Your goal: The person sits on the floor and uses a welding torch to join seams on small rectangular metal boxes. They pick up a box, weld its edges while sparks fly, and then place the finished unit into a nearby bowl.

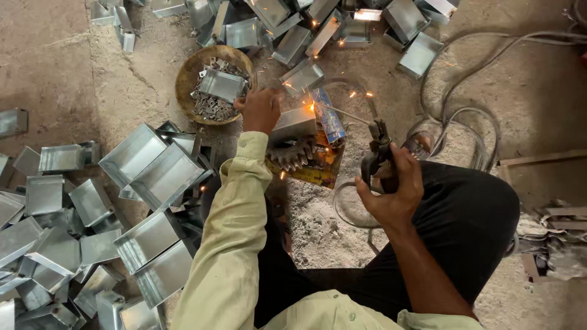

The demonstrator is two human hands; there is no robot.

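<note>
Right hand [391,189] grips welding holder [378,156] tight; left hand [262,110] presses on small metal box [293,125] on floor w/ sparks. Box probably light, stiff, sharp-edged, hot near seam: hold far side.

Metal boxes [147,183] lie piled left of a box [295,124] on the floor, a bowl [186,73] behind them

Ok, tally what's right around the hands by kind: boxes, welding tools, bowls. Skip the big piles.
Metal box under the left hand: 1
Metal box lying in the bowl: 1
Electrode holder in the right hand: 1
Round bowl of small metal pieces: 1
Total: 4
</note>
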